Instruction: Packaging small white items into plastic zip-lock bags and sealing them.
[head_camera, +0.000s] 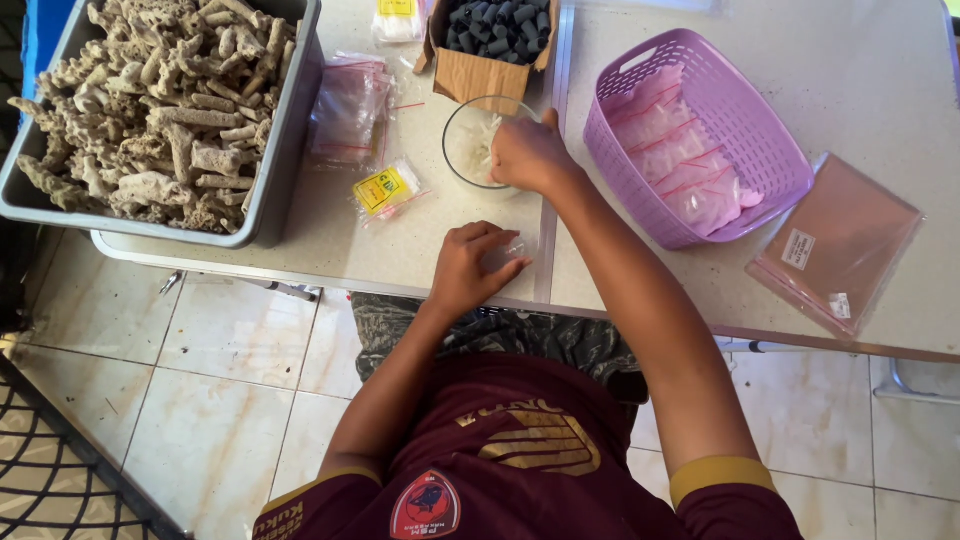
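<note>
My left hand (470, 268) rests at the table's near edge, fingers curled around a small clear plastic bag (512, 250). My right hand (528, 152) reaches into a clear glass bowl (462, 150) that holds small pale pieces; its fingers are bunched over them and whether they pinch anything is hidden. A cardboard box (480, 70) of dark cylinders stands just behind the bowl.
A grey tub (285, 150) heaped with rough pale coral-like pieces fills the left. Packs of small clear bags (348, 105) and yellow-labelled packets (385, 188) lie beside it. A purple basket (770, 150) with filled bags sits right, next to a flat pinkish bag (840, 245). Tiled floor lies below.
</note>
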